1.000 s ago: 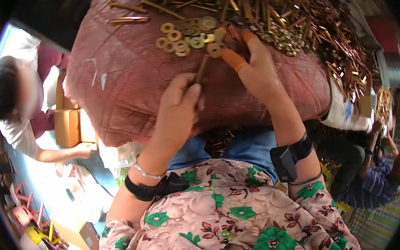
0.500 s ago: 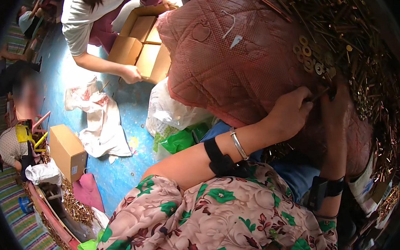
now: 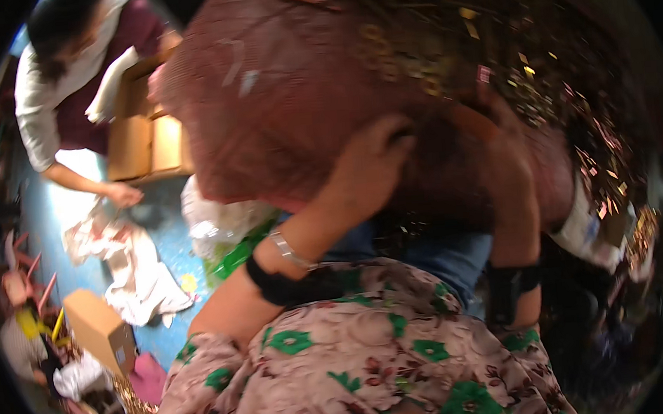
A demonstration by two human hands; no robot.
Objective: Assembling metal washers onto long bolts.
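A worn reddish quilted cushion [image 3: 278, 125] fills the upper middle, with both my hands at its near right part. My left hand [image 3: 363, 165] has its fingers curled in over the cloth; whatever is in them, if anything, is hidden. Beside it, my right hand [image 3: 506, 154] reaches up along the cushion's right side, its fingers smeared by motion, near the heap of metal bolts [image 3: 600, 162]. Several brass-coloured washers [image 3: 381, 51] lie in a loose row on the cushion, just beyond my hands. A small white scrap [image 3: 248, 81] rests farther left on it.
At upper left another person [image 3: 65, 88] leans by an open cardboard box [image 3: 129, 157]. A white cloth [image 3: 130, 273] lies on the blue floor [image 3: 157, 213], near a clear plastic bag [image 3: 219, 212]. A closed cardboard box [image 3: 96, 327] and a pink cloth [image 3: 149, 377] are at lower left.
The view has swung, so the whole scene sits farther left and blurs. A thin metal piece seen between my hands earlier no longer shows clearly. The other person's hand is off the open box.
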